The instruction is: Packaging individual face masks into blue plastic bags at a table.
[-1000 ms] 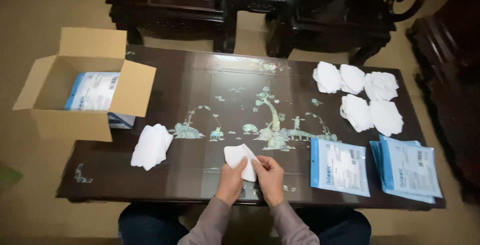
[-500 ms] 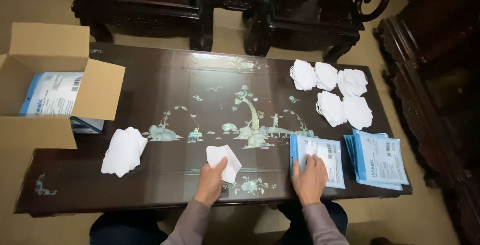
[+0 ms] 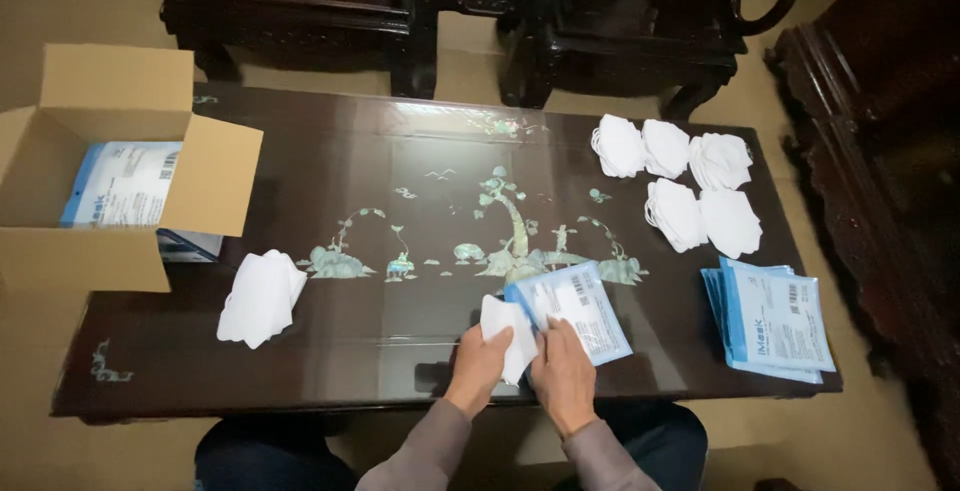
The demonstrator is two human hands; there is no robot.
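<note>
My left hand (image 3: 478, 364) holds a folded white face mask (image 3: 507, 329) near the table's front edge. My right hand (image 3: 562, 373) rests beside it, fingers on the lower corner of a blue and white flat pouch (image 3: 575, 308) that lies tilted on the dark table (image 3: 400, 201). The mask's edge meets the pouch's near end. Both hands are close together, almost touching.
A stack of white masks (image 3: 261, 296) lies at the front left. Several loose masks (image 3: 680, 181) sit at the back right. More blue pouches (image 3: 770, 319) are piled at the right edge. An open cardboard box (image 3: 110, 171) with a packet inside stands left. Dark wooden chairs (image 3: 560, 21) stand behind.
My right hand has brought one blue pouch from the right pile to the middle, next to the mask in my left hand. The view has shifted slightly.
</note>
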